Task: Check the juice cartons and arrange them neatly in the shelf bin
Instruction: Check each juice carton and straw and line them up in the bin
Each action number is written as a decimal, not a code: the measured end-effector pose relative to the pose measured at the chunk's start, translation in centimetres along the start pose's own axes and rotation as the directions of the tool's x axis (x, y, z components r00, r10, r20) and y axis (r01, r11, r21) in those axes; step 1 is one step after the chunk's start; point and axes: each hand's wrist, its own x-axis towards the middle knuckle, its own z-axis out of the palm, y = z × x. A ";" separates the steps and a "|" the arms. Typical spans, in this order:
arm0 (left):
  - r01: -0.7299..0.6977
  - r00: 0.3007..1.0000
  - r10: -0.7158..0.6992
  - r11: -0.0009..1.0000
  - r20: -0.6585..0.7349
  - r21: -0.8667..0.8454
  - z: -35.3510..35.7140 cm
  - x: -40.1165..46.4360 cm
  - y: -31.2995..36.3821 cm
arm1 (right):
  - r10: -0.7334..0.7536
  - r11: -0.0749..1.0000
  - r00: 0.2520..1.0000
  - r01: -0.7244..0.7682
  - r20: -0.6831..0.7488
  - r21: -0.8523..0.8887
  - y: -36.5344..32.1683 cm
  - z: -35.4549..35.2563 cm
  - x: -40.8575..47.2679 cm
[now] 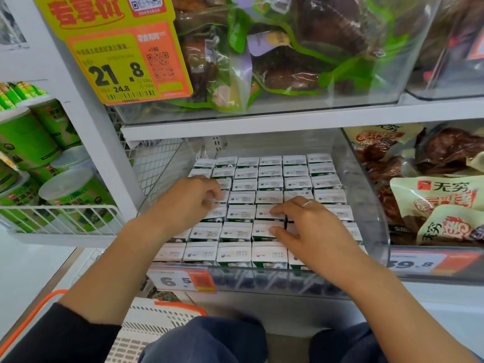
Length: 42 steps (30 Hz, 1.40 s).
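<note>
**Both hands on the carton tops in the clear bin**

The juice cartons (269, 183) stand upright in tight rows inside the clear shelf bin (372, 205), white tops up, filling it from back wall to front lip. The left hand (190, 199) lies over the left columns with its fingers (213, 191) curled downward onto the tops of the cartons there; whether they actually pinch one I cannot tell. The right hand (305, 224), a ring on one finger, lies flat toward the front right, its fingers (277, 212) straight and slightly spread, tips pressing on the tops of two neighbouring cartons. A price tag (183, 280) hangs on the bin's front lip. An orange-rimmed basket (157, 318) sits below, beside the person's knees.
</note>
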 end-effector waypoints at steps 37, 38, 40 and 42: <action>-0.016 0.930 -0.357 0.205 -0.090 -0.979 0.6 -2.7 8.8 | 0.269 0.515 0.962 -0.108 -0.041 0.851 -1.1 -2.0 0.3; -0.006 0.926 -0.372 0.144 -0.059 -0.990 1.1 -2.6 9.2 | 0.300 0.481 0.953 -0.113 -0.042 0.869 -0.9 -2.2 0.3; 0.006 0.917 -0.399 0.022 -0.003 -1.000 1.8 -2.5 9.9 | 0.355 0.427 0.934 -0.131 -0.033 0.895 -0.7 -2.5 0.2; -0.012 0.921 -0.389 -0.087 0.023 -0.996 2.3 -2.5 10.2 | 0.386 0.375 0.922 -0.155 -0.002 0.914 -0.5 -2.7 0.1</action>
